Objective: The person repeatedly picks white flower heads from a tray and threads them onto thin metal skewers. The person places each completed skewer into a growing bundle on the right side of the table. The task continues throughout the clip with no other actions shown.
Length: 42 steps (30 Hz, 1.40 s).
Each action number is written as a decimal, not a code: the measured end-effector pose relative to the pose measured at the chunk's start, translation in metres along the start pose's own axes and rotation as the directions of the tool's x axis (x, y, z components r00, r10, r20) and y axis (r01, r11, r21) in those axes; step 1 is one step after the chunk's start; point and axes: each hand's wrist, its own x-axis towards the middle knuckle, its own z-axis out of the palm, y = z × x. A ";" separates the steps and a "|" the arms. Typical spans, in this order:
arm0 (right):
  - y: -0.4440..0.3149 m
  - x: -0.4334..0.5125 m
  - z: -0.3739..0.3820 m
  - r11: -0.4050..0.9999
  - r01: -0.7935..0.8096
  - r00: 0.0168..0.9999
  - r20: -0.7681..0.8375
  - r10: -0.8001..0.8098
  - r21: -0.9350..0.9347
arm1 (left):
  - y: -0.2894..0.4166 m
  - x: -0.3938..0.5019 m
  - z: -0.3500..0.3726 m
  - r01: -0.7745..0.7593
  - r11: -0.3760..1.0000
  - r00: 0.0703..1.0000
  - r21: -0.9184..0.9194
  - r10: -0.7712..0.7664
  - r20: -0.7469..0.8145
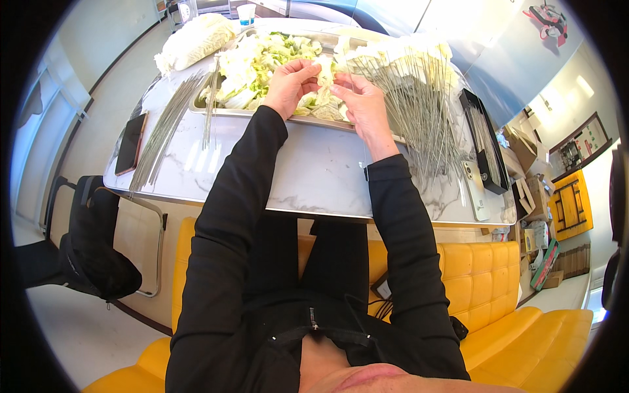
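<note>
Both my hands meet over a metal tray [236, 112] filled with pieces of napa cabbage leaf [265, 54]. My left hand [293, 83] pinches the upper left side of a small cabbage piece [324, 73] between thumb and fingers. On its right side, my right hand [360, 100] grips the same piece with thumb and forefinger. A thin metal skewer seems to run down by my right hand; whether it is held cannot be told. Right of that hand, many skewers [422, 118] fan out beneath pale cabbage pieces [417, 51]. More skewers rest across the tray's left end.
A whole napa cabbage [199, 42] lies at the back left, near a paper cup [245, 14]. Loose skewers [167, 127] and a dark phone [131, 144] lie at left. A black box of skewers [484, 142] and a pale phone [475, 191] lie at right on the marble-patterned table [319, 167].
</note>
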 end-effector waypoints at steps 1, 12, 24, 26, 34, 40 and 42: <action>0.000 0.000 0.000 1.000 -0.015 1.000 0.015 0.015 -0.019 | -0.001 0.000 0.001 0.006 1.000 1.000 -0.003 -0.006 -0.002; 0.007 0.005 -0.002 0.997 0.001 0.995 -0.102 0.007 0.071 | -0.001 -0.004 0.009 0.086 0.996 0.992 -0.003 -0.086 0.091; -0.002 0.000 -0.001 0.988 0.014 0.998 -0.060 -0.004 0.155 | -0.004 -0.002 0.008 0.030 0.999 0.996 0.016 -0.031 0.082; -0.002 -0.001 -0.001 0.985 0.008 0.999 -0.054 0.001 0.171 | -0.005 -0.003 0.009 0.029 0.999 0.994 0.027 -0.032 0.107; 0.002 0.003 -0.002 0.969 0.001 0.989 -0.144 0.035 0.246 | -0.005 -0.006 0.020 -0.137 0.938 0.960 0.318 0.047 0.275; 0.003 0.005 -0.004 0.976 -0.017 0.990 -0.131 0.047 0.217 | -0.007 -0.011 0.023 -0.179 0.927 0.970 0.331 0.111 0.215; 0.002 0.004 -0.004 0.975 -0.023 0.993 -0.110 0.049 0.222 | -0.006 -0.010 0.021 -0.159 0.945 0.973 0.285 0.102 0.205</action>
